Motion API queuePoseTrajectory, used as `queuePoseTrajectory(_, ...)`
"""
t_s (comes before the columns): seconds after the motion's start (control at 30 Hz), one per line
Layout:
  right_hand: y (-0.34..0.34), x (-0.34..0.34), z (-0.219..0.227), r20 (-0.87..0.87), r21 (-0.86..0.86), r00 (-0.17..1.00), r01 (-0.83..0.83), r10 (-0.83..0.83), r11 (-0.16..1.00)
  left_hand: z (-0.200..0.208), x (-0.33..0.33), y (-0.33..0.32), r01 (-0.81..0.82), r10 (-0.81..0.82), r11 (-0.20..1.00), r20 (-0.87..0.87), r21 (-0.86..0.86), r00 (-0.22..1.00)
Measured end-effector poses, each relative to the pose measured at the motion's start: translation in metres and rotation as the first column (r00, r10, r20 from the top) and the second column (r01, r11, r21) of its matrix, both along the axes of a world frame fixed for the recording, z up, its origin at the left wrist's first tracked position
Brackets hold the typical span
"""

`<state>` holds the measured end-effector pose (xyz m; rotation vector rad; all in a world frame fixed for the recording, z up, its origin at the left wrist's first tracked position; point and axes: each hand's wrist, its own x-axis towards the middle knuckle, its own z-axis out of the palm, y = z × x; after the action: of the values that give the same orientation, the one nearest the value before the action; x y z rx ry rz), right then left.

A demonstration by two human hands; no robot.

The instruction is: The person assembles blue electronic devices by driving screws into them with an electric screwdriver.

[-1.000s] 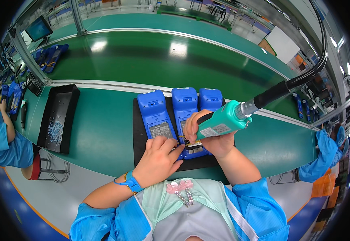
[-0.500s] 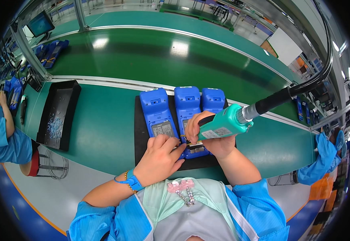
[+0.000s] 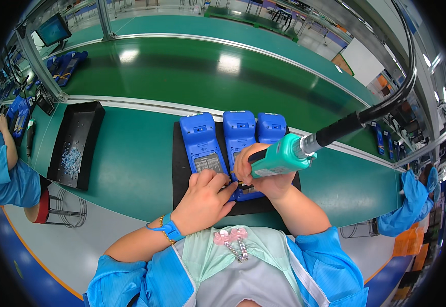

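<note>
Three blue handheld devices lie side by side on a black mat (image 3: 181, 176): a left one (image 3: 198, 130), a middle one (image 3: 239, 126) and a right one (image 3: 271, 123). My right hand (image 3: 270, 180) is wrapped round a green electric screwdriver (image 3: 282, 156), its front end pointing down-left at the lower part of the middle device. My left hand (image 3: 205, 198) rests over the lower end of the left device. Its fingers are bent and drawn together beside the screwdriver's front end. Whatever they pinch, and the screwdriver's tip, are hidden.
Left of the mat, a black tray (image 3: 94, 130) holds many small bluish pieces. A black cable (image 3: 376, 113) runs from the screwdriver to the upper right. Beyond a metal rail lies a green belt (image 3: 156, 66). Co-workers in blue sit at far left and right.
The screwdriver and my right hand have shifted slightly left, and the tool has tipped a little. Its cable has swung left with it. My left hand stays almost in place.
</note>
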<state>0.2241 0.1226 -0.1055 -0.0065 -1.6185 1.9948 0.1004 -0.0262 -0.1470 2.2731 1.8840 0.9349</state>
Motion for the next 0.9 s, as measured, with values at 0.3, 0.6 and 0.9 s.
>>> queuePoseTrajectory(0.3,0.006,0.015,0.020,-0.063,-0.036,0.998,0.013,-0.015,0.999,0.002,0.001,0.002,0.007,-0.007,1.000,-0.015,-0.006,1.000)
queuePoseTrajectory(0.6,0.028,0.053,0.027,0.001,0.038,0.991,0.133,-0.133,0.990,0.018,0.012,0.013,0.053,-0.057,0.995,-0.044,-0.088,0.997)
queuePoseTrajectory(0.9,0.032,0.057,0.007,-0.031,0.023,0.989,0.144,-0.143,0.989,0.017,0.023,0.026,0.136,-0.145,0.987,-0.097,-0.091,0.985)
